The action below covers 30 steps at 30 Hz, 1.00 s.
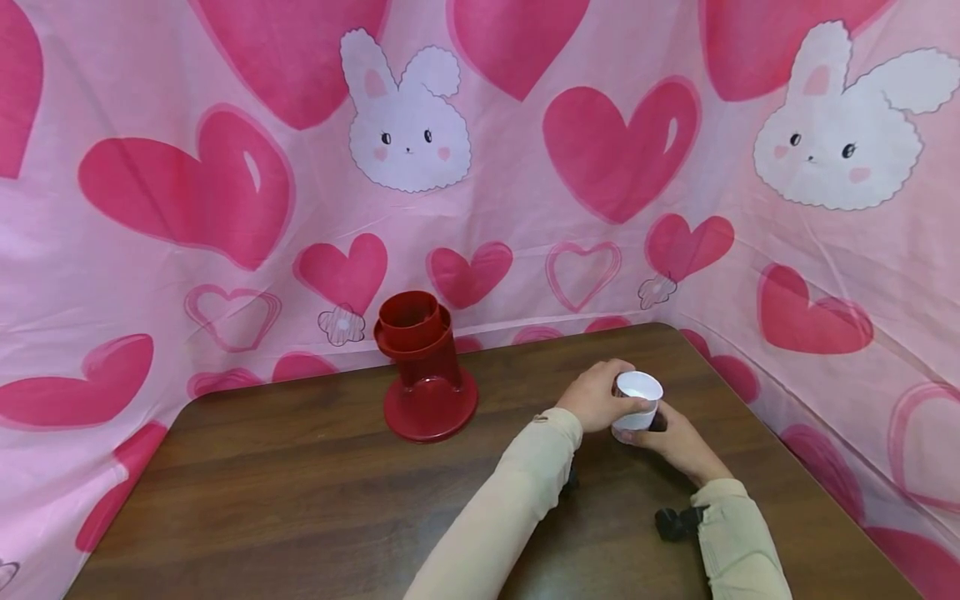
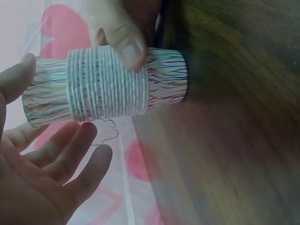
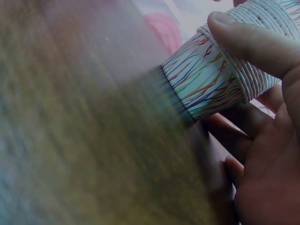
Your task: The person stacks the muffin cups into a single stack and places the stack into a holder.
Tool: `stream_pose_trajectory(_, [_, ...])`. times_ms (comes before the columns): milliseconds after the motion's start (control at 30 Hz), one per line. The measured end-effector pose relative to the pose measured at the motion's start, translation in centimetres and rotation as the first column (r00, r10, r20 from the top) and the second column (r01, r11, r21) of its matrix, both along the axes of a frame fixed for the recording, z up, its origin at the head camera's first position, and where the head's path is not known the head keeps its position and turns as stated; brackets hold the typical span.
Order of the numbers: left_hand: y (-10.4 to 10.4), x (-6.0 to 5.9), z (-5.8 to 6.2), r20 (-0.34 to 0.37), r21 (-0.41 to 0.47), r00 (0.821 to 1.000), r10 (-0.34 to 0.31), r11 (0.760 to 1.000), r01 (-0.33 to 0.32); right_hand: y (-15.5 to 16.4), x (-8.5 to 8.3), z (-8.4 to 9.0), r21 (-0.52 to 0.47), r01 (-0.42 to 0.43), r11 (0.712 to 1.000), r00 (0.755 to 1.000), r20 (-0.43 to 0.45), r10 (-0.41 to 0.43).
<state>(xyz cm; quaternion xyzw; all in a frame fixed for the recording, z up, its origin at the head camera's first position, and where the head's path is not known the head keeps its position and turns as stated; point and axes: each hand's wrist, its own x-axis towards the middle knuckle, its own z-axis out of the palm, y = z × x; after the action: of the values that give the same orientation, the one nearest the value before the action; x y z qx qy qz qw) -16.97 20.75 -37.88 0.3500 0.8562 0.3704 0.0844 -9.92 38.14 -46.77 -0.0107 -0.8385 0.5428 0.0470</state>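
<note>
head view, stack of paper cups between left hand, right hand

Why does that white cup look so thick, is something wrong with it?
Nothing looks broken or spilled. It is a stack of paper cups nested together, rims bunched, held between the left hand and right hand above the table.

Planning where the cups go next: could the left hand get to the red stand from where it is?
Probably yes. Bare table lies between the left hand and the red stand, nothing blocking, though that hand now grips the stack of paper cups.
</note>
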Motion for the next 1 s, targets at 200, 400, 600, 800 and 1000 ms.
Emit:
stream_pose_trajectory(200, [0.2, 0.1, -0.8, -0.025, -0.040, 0.999, -0.021, 0.999, 0.020, -0.1, 0.2, 0.1, 0.016, 0.008, 1.000, 1.000, -0.006, -0.008])
stream_pose_trajectory(400, [-0.1, 0.0, -1.7, 0.028, -0.043, 1.000, -0.009, 0.999, 0.010, -0.2, 0.2, 0.2, 0.003, 0.004, 1.000, 1.000, -0.016, -0.004])
stream_pose_trajectory(600, [-0.5, 0.0, -2.2, 0.042, -0.112, 0.998, 0.038, 0.993, -0.033, -0.3, 0.1, 0.1, 0.016, 0.008, 1.000, 1.000, -0.023, -0.007])
stream_pose_trajectory(800, [-0.7, 0.3, -2.7, -0.008, -0.170, 1.000, 0.013, 0.985, -0.015, -0.2, 0.3, 0.2, 0.021, 0.011, 1.000, 0.999, -0.040, -0.010])
stream_pose_trajectory(1000, [-0.9, 0.1, -3.1, 0.016, -0.119, 1.000, -0.018, 0.993, 0.020, -0.5, 0.2, 0.5, 0.039, 0.002, 0.999, 0.999, -0.044, 0.000])
